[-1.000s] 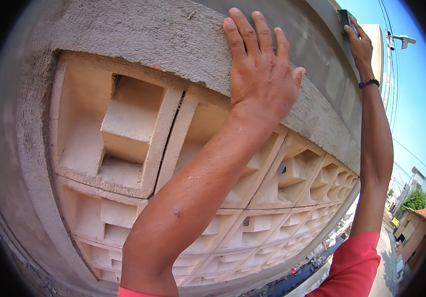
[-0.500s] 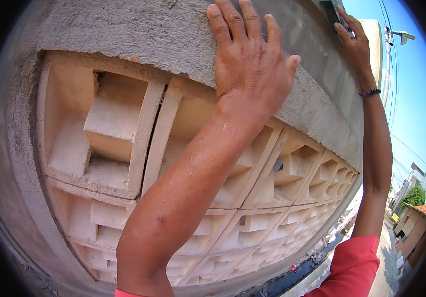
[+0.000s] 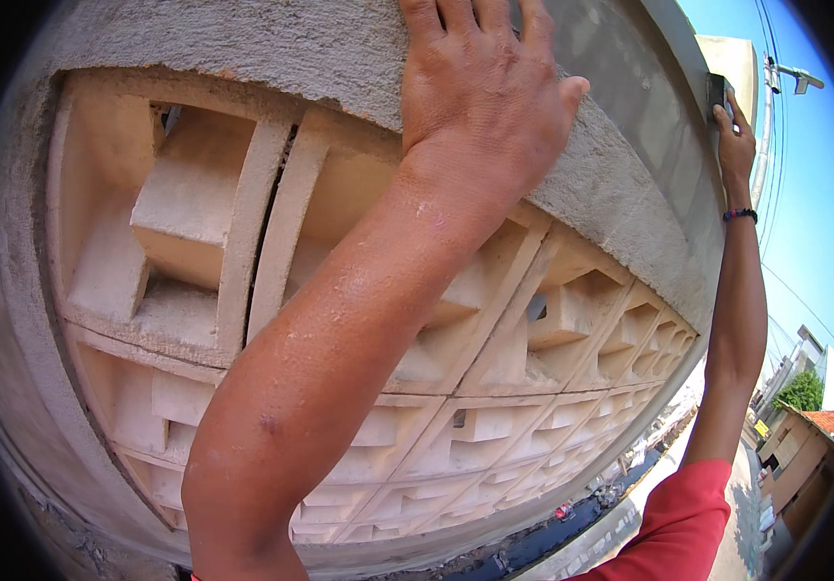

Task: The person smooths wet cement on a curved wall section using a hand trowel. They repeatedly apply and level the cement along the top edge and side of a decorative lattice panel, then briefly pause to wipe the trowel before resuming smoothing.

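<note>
My left hand (image 3: pixel 485 102) lies flat, fingers spread, on the rough grey plaster band (image 3: pixel 242 44) above the ventilation blocks (image 3: pixel 184 208); its fingertips run out of the picture at the top. Farther off to the right, my right hand (image 3: pixel 736 145) is raised with its fingers closed round a small black rectangular block-like tool (image 3: pixel 717 95). That tool sits against the far edge of the smoother, darker grey plaster (image 3: pixel 620 82). Its exact kind cannot be made out. A dark beaded bracelet (image 3: pixel 740 215) circles my right wrist.
Cream blocks with deep square recesses fill the wall below my left arm. A dark drainage channel (image 3: pixel 543 542) runs along the wall's foot. To the right stand a utility pole (image 3: pixel 763 145), a house with a tiled roof (image 3: pixel 828 423) and a green tree (image 3: pixel 802 390).
My right hand has moved right and down with the black tool, out to the plaster's far edge. My left hand stays on the wall, appearing slightly higher as the view shifts.
</note>
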Available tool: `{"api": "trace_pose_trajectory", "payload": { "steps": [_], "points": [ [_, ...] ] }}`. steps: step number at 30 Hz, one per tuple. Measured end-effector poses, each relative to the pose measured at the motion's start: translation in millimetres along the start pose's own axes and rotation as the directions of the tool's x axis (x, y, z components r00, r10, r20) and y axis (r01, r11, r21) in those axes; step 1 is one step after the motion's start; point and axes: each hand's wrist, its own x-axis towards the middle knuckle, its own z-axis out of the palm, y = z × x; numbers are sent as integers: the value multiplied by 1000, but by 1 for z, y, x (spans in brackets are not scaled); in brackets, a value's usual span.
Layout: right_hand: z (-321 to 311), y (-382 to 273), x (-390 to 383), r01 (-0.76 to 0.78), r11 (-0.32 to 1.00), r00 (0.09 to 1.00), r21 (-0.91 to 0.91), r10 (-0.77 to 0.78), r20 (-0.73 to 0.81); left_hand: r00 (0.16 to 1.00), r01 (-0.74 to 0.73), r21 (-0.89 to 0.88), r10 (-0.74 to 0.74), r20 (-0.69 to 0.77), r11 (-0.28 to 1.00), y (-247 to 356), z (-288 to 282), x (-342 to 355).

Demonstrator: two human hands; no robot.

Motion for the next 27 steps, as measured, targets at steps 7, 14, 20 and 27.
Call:
{"api": "trace_pose_trajectory", "payload": {
  "steps": [7,14,20,27],
  "points": [
    [30,-73,-3,257,965,966,63,-257,4,999,39,75,-39,3,996,-9,2,2],
    [-2,-3,23,-209,977,978,-48,210,-1,1000,9,-26,-10,-5,1000,5,8,0],
    [-3,13,-26,172,985,985,-22,-172,6,1000,12,-7,-12,-1,1000,-5,6,0],
    [17,-32,6,71,997,997,-40,-73,-30,997,73,56,-74,16,996,4,6,1]
  ]
}}
